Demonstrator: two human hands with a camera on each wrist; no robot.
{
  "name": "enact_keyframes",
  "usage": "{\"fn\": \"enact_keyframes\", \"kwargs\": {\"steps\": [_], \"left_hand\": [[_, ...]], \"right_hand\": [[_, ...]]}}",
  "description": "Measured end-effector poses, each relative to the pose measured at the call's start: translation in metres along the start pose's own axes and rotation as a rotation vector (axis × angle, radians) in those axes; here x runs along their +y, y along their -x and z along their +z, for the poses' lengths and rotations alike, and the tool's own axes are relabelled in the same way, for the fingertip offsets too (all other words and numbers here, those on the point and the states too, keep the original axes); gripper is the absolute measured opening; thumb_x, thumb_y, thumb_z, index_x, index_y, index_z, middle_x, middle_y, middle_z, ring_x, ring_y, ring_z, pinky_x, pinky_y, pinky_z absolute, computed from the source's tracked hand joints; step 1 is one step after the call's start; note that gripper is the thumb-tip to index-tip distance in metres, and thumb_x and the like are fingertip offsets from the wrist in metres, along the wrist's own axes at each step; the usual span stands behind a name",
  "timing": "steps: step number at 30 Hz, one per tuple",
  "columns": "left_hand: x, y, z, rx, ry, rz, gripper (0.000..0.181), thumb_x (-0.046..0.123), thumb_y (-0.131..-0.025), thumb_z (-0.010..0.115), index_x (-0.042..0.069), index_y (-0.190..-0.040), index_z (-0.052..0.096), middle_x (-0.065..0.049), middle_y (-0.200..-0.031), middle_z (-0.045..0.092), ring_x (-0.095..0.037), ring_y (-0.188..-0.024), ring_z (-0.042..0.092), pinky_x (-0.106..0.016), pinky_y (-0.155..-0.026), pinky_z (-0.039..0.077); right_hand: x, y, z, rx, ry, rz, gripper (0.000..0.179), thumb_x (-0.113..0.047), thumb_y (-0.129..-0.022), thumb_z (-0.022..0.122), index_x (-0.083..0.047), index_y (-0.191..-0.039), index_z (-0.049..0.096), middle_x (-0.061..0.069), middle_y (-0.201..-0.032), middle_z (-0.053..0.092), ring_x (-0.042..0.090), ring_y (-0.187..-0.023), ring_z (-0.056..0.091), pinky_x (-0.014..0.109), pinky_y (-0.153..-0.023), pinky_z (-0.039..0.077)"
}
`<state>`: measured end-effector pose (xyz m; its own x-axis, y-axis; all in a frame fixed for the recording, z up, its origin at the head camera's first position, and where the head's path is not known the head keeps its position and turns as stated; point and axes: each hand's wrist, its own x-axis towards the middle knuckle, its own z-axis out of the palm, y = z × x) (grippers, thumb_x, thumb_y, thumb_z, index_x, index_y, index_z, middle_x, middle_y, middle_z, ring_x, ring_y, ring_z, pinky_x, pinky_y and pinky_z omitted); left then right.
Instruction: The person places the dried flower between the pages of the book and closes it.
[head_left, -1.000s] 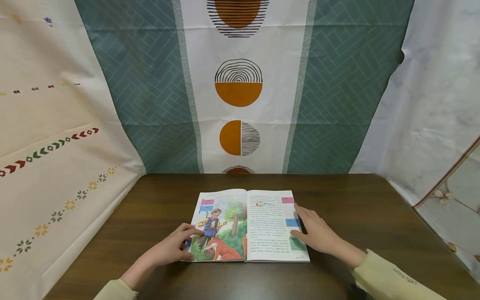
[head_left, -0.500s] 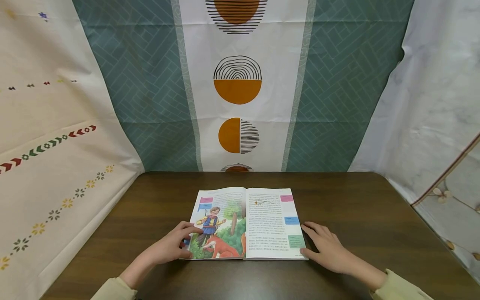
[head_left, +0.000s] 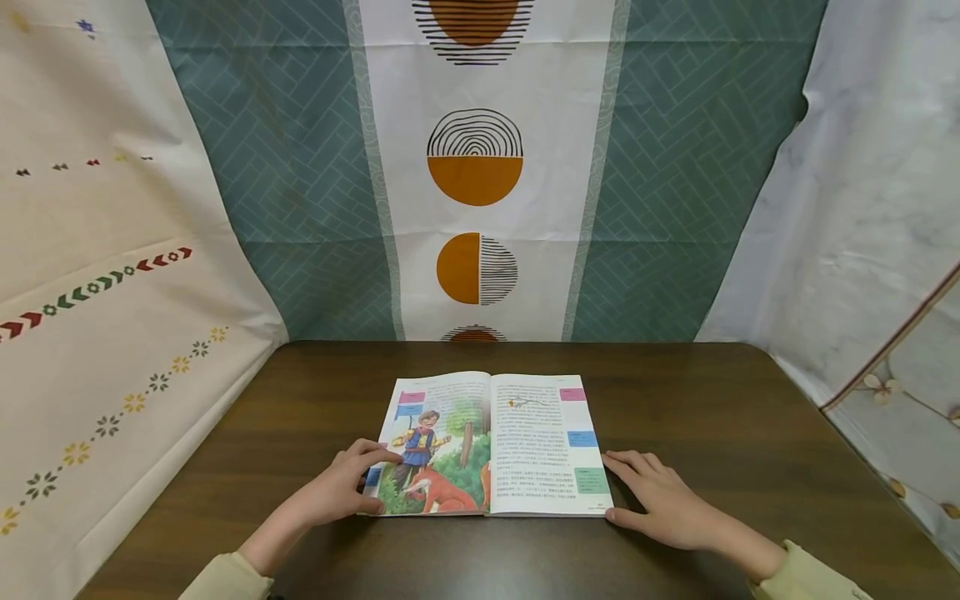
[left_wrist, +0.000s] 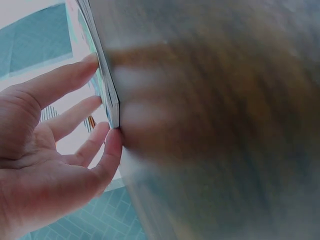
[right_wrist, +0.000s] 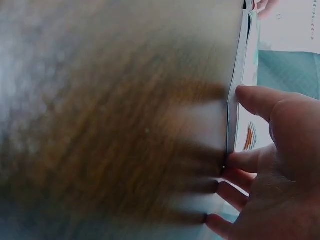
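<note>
An open book (head_left: 532,450) lies flat on the dark wooden table, a picture of a person and a red fox on its left page. My left hand (head_left: 337,487) rests at the left page's lower edge, some fingertips on the page. In the left wrist view the left thumb (left_wrist: 65,82) lies over the page, and the little finger touches the table beside the book's corner. My right hand (head_left: 667,504) lies along the right edge, thumb at the lower corner. From the right wrist the book's thin side (right_wrist: 242,60) shows, the other right fingertips (right_wrist: 215,220) down on the table.
Behind the table (head_left: 337,367) hangs a green and white cloth (head_left: 300,208) with orange and black round shapes. A cream patterned cloth (head_left: 150,333) covers the left side, a pale marbled one (head_left: 862,208) the right.
My right hand has slid off the right page, down and to the right, to the book's edge. The left hand has stayed in place on the left page.
</note>
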<state>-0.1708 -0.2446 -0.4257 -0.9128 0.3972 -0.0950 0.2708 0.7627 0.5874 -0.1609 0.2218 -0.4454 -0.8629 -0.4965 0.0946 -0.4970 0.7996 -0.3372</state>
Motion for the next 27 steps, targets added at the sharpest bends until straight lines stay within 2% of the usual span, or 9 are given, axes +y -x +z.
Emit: {"fn": "enact_keyframes", "kwargs": {"steps": [4, 12, 19, 27], "left_hand": [[-0.001, 0.001, 0.001, 0.023, 0.004, -0.006, 0.06, 0.015, -0.076, 0.084, 0.01, -0.131, 0.06, -0.024, -0.141, 0.038, -0.04, -0.119, 0.04, -0.051, -0.089, 0.048], [-0.004, 0.0, 0.002, 0.051, 0.099, -0.046, 0.073, 0.011, -0.072, 0.086, 0.001, -0.136, 0.052, -0.029, -0.142, 0.033, -0.035, -0.111, 0.054, -0.046, -0.087, 0.054], [-0.007, -0.002, 0.002, 0.047, 0.141, -0.056, 0.092, 0.011, -0.071, 0.087, 0.003, -0.148, 0.037, -0.027, -0.141, 0.032, -0.036, -0.117, 0.048, -0.047, -0.09, 0.052], [-0.006, -0.011, -0.003, 0.05, 0.097, -0.075, 0.105, 0.013, -0.067, 0.09, -0.012, -0.148, 0.027, -0.027, -0.13, 0.039, -0.031, -0.11, 0.044, -0.041, -0.087, 0.049]], "right_hand": [[0.0, 0.0, 0.001, -0.002, -0.002, 0.002, 0.077, -0.056, -0.09, 0.063, -0.007, -0.146, 0.046, 0.008, -0.144, 0.048, 0.028, -0.125, 0.046, 0.057, -0.093, 0.042], [0.001, -0.001, 0.002, 0.005, 0.011, 0.008, 0.077, -0.055, -0.089, 0.065, -0.008, -0.147, 0.046, 0.007, -0.144, 0.048, 0.028, -0.125, 0.046, 0.057, -0.094, 0.042], [0.0, -0.001, 0.001, 0.001, 0.005, 0.006, 0.077, -0.054, -0.089, 0.065, -0.007, -0.147, 0.045, 0.007, -0.144, 0.048, 0.028, -0.124, 0.046, 0.056, -0.093, 0.042], [0.002, 0.0, 0.001, -0.005, -0.005, -0.002, 0.077, -0.054, -0.09, 0.064, -0.005, -0.146, 0.045, 0.01, -0.144, 0.048, 0.03, -0.125, 0.045, 0.057, -0.093, 0.041]]}}
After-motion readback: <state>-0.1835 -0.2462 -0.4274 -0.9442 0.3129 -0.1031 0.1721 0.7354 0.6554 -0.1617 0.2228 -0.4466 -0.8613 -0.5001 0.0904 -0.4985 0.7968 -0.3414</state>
